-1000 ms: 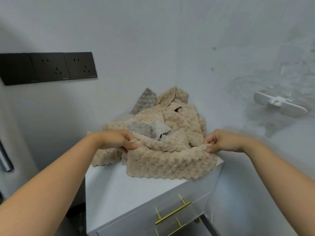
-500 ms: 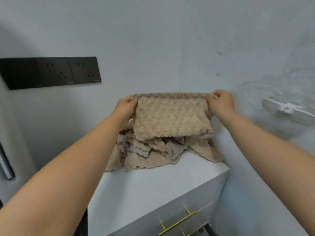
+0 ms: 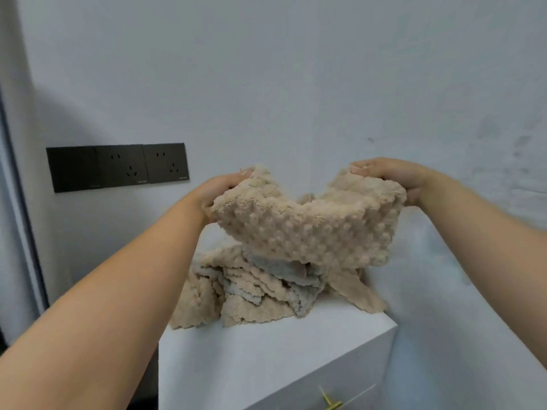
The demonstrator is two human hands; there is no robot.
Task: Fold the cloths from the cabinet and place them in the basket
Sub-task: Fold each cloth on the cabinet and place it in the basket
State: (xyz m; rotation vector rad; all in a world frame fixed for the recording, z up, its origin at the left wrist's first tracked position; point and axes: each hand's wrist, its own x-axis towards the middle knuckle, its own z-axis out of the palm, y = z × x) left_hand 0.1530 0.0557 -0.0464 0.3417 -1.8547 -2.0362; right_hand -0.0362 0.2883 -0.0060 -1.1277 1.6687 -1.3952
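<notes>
A beige bobbled cloth (image 3: pixel 307 229) hangs in the air above the white cabinet top (image 3: pixel 266 359), sagging in the middle between my hands. My left hand (image 3: pixel 219 190) grips its left edge and my right hand (image 3: pixel 390 177) grips its right edge, both at about the same height. Under it, a heap of beige and grey cloths (image 3: pixel 260 288) lies crumpled at the back of the cabinet top, against the wall. No basket is in view.
The cabinet stands in a corner of pale walls. A black socket panel (image 3: pixel 118 167) is fixed on the left wall. A brass drawer handle (image 3: pixel 331 402) shows at the bottom edge. A dark gap runs down the cabinet's left side.
The cloth, held flat and taut half a second ago, now sags and bunches between my hands, which have turned over it. The view has tilted upward.
</notes>
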